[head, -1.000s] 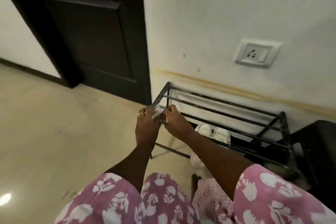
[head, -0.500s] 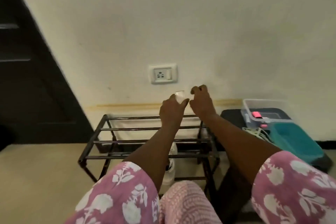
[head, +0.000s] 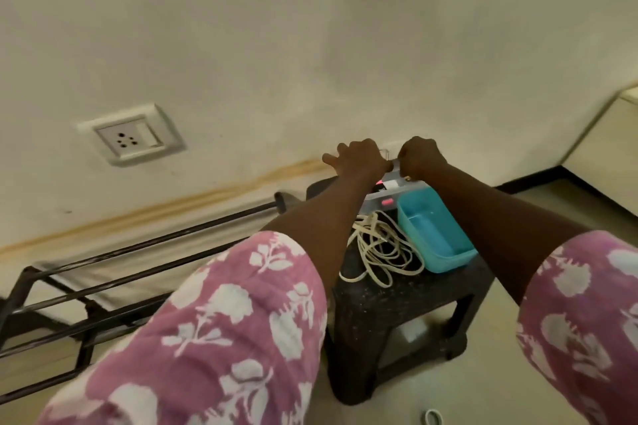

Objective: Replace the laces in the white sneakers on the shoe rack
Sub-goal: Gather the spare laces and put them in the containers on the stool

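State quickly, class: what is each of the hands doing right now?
Left hand: pinching a small, pale, clear-looking object.
Right hand: curled, pinching the same object.

Before me, supports and loads:
- Dark plastic stool [head: 397,300], standing on the pale floor [head: 552,203], just right of the black metal shoe rack [head: 103,286].
- On the stool top: loose tangle of off-white laces [head: 379,252], near left; open teal tub [head: 435,238], right, just beside the laces; clear box [head: 390,197] behind both, something pink inside.
- On the floor nearest me: one small pale loop [head: 433,419].
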A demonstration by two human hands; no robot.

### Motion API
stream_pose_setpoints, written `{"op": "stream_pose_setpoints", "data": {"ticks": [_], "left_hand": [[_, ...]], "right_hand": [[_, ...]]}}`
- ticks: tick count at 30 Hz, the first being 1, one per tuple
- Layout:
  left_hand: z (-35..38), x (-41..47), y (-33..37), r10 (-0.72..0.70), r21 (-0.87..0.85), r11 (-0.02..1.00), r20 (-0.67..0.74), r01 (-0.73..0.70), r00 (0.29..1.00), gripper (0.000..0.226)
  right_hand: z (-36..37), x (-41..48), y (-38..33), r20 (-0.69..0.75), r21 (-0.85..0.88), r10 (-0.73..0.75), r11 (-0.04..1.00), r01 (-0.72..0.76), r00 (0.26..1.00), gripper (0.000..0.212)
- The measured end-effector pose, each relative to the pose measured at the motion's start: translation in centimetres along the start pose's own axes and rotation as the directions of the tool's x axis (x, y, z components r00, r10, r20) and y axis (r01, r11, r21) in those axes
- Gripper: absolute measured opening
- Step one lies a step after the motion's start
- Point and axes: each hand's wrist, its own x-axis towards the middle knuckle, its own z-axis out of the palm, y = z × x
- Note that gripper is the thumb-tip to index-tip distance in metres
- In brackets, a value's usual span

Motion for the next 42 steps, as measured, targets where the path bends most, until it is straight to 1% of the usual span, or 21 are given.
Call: {"op": "stream_pose_setpoints", "data": {"ticks": [3, 6, 10, 13, 14, 17, 18, 20, 22, 23, 25, 27, 28, 30, 33, 35, 36, 37, 39, 41, 42], "left_hand": [[1.8, 1.6, 0.9, -0.035, 0.033, 0.999, 0.052, 0.033, 0.998, 0.047], [3.2, 2.8, 1.5, -0.032, 0.064, 0.998, 0.072, 0.027, 0.997, 0.039], [4.7, 3.9, 1.7, -0.004, 0.172, 0.985, 0.099, -0.013, 0.995, 0.030], [5.4, 4.4, 1.7, 0.032, 0.259, 0.964, 0.095, -0.055, 0.995, 0.027], [5.6, 4.5, 1.7, 0.055, 0.288, 0.954, 0.092, -0.080, 0.994, 0.027], [6.0, 4.5, 1.7, 0.071, 0.310, 0.945, 0.128, -0.108, 0.989, 0.028], [6.0, 4.5, 1.7, 0.059, 0.301, 0.948, 0.141, -0.100, 0.988, 0.028], [5.8, 4.3, 1.7, 0.043, 0.278, 0.957, 0.138, -0.080, 0.990, 0.031], [5.1, 3.7, 2.1, 0.050, 0.223, 0.973, 0.061, -0.062, 0.997, 0.033], [4.7, 3.2, 2.6, 0.073, 0.183, 0.981, -0.017, -0.069, 0.997, 0.033], [4.1, 1.6, 4.2, 0.175, 0.129, 0.980, -0.189, -0.152, 0.966, 0.031], [4.2, -0.6, 6.1, 0.287, 0.075, 0.958, -0.329, -0.278, 0.900, 0.032], [4.5, -1.5, 6.8, 0.321, 0.047, 0.943, -0.379, -0.329, 0.868, 0.032], [5.9, -4.0, 8.5, 0.399, -0.013, 0.894, -0.429, -0.447, 0.810, 0.034], [9.8, -8.5, 10.5, 0.526, -0.113, 0.759, -0.473, -0.641, 0.707, 0.033], [13.0, -11.7, 11.4, 0.585, -0.150, 0.691, -0.459, -0.707, 0.669, 0.037], [14.7, -13.2, 11.5, 0.609, -0.167, 0.675, -0.422, -0.719, 0.671, 0.037], [16.8, -14.7, 11.6, 0.644, -0.196, 0.658, -0.353, -0.727, 0.679, 0.035], [21.3, -16.9, 10.5, 0.696, -0.242, 0.630, -0.246, -0.738, 0.675, 0.033], [26.5, -18.3, 8.5, 0.762, -0.214, 0.586, -0.183, -0.781, 0.622, 0.034], [29.3, -18.8, 7.0, 0.783, -0.181, 0.585, -0.130, -0.791, 0.608, 0.032]], "right_hand": [[0.3, 0.6, 0.5, 0.121, -0.105, -0.029, 0.994, 0.042, 0.992, 0.033], [1.0, 1.4, 0.7, 0.174, -0.175, -0.057, 0.981, 0.087, 0.983, 0.032], [1.6, 2.1, 1.0, 0.199, -0.169, -0.041, 0.983, 0.076, 0.979, 0.030], [1.8, 2.2, 1.0, 0.217, -0.199, -0.029, 0.977, 0.073, 0.976, 0.035], [1.9, 2.4, 1.1, 0.218, -0.184, -0.033, 0.980, 0.074, 0.975, 0.037], [1.9, 2.5, 1.4, 0.230, -0.158, -0.052, 0.983, 0.090, 0.972, 0.038], [1.8, 2.4, 1.4, 0.206, -0.156, -0.059, 0.983, 0.093, 0.977, 0.034], [1.5, 1.9, 1.5, 0.094, -0.135, -0.087, 0.986, 0.099, 0.992, 0.027], [0.8, 0.9, 1.7, -0.064, -0.053, -0.098, 0.994, 0.095, 0.993, 0.024], [0.3, 0.1, 1.9, -0.152, -0.005, -0.087, 0.996, 0.087, 0.985, 0.024], [-0.9, -2.2, 2.7, -0.306, 0.068, -0.041, 0.996, 0.064, 0.951, 0.026], [-2.0, -5.1, 4.0, -0.439, 0.140, 0.034, 0.990, 0.032, 0.898, 0.029], [-2.4, -6.3, 4.6, -0.495, 0.186, 0.083, 0.983, 0.012, 0.865, 0.028], [-2.7, -9.4, 7.0, -0.566, 0.241, 0.184, 0.969, -0.052, 0.804, 0.026], [-1.0, -13.2, 11.7, -0.601, 0.277, 0.261, 0.955, -0.110, 0.756, 0.022], [1.5, -15.9, 14.7, -0.612, 0.305, 0.312, 0.941, -0.147, 0.727, 0.020], [3.0, -17.4, 16.0, -0.599, 0.330, 0.352, 0.927, -0.179, 0.719, 0.020], [4.9, -19.0, 17.4, -0.567, 0.360, 0.404, 0.905, -0.225, 0.718, 0.020], [9.1, -21.7, 19.6, -0.469, 0.398, 0.492, 0.859, -0.321, 0.734, 0.020], [14.2, -24.1, 21.4, -0.341, 0.425, 0.591, 0.791, -0.441, 0.731, 0.018], [17.0, -25.1, 22.1, -0.267, 0.432, 0.639, 0.749, -0.503, 0.722, 0.017]]}}
